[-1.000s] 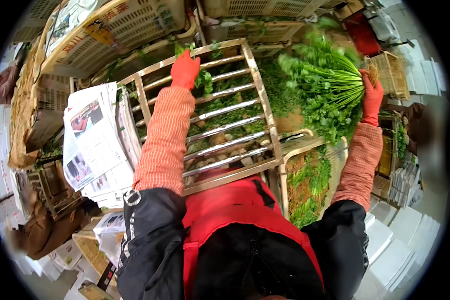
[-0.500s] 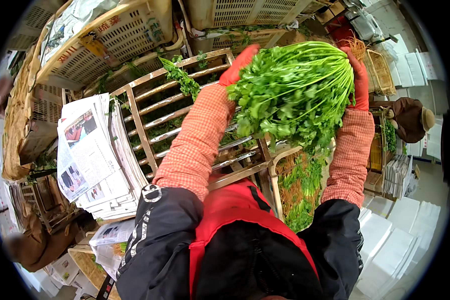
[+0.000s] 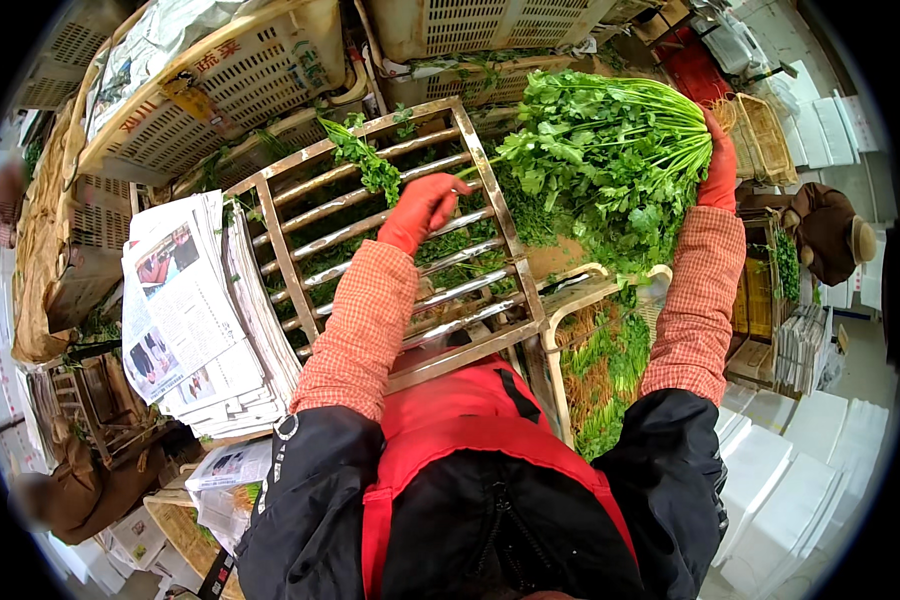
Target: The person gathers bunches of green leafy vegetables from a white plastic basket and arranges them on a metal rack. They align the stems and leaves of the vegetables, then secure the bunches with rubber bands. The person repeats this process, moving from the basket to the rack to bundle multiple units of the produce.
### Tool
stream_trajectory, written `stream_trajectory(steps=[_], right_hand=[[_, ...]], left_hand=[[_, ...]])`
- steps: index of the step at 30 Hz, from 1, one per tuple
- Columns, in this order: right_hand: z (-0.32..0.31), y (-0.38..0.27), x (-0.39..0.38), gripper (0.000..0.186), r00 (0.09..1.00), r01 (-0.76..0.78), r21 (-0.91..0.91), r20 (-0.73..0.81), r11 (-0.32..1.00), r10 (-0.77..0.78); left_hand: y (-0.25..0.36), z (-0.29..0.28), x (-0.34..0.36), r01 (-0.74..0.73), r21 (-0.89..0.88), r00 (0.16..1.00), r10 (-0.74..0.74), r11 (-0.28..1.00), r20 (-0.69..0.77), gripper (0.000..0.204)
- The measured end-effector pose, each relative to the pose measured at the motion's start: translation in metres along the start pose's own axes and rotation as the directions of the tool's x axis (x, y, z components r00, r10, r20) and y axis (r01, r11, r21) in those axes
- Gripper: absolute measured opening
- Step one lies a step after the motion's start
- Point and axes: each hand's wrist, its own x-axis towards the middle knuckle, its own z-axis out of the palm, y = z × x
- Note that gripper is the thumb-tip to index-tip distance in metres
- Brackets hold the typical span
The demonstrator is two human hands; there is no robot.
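Note:
My right hand (image 3: 716, 160), in a red glove, is closed on the root end of a big leafy green bunch (image 3: 600, 150) with pale stems, held right of a slatted metal rack (image 3: 268, 225). My left hand (image 3: 432, 208), also red-gloved, pinches a thin pale stem (image 3: 478, 168) over the rack, its tip pointing toward the bunch. A loose sprig (image 3: 368, 162) lies across the rack's upper slats. Left of the rack is a pile of newspapers (image 3: 195, 310). Below the bunch, a crate (image 3: 553, 340) holds greens with brown roots.
Plastic crates (image 3: 225, 75) line the back and left. Yellow baskets (image 3: 760, 145) and white foam boxes (image 3: 810, 450) stand at right. Co-workers are at lower left (image 3: 90, 485), right (image 3: 820, 235) and far left (image 3: 0, 205).
My left hand went rightward from the rack to the bunch, then back down-left, where it now pinches a stem. The bunch, still in my right hand, swung leftward and has since shifted slightly up-right.

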Motion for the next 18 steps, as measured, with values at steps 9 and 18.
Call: stream_trajectory(steps=[9, 18], right_hand=[[-0.034, 0.007, 0.008, 0.031, 0.991, 0.001, 0.082, -0.136, 0.997, 0.011], [-0.018, 0.022, 0.005, 0.031, 0.994, 0.034, -0.054, -0.098, 0.998, -0.04]], left_hand=[[0.026, -0.039, 0.031, -0.302, -0.266, 0.944, 0.248, 0.916, -0.218, 0.056], [-0.024, 0.09, 0.017, 0.15, 0.402, 0.953, -0.24, 0.903, 0.184, 0.038]])
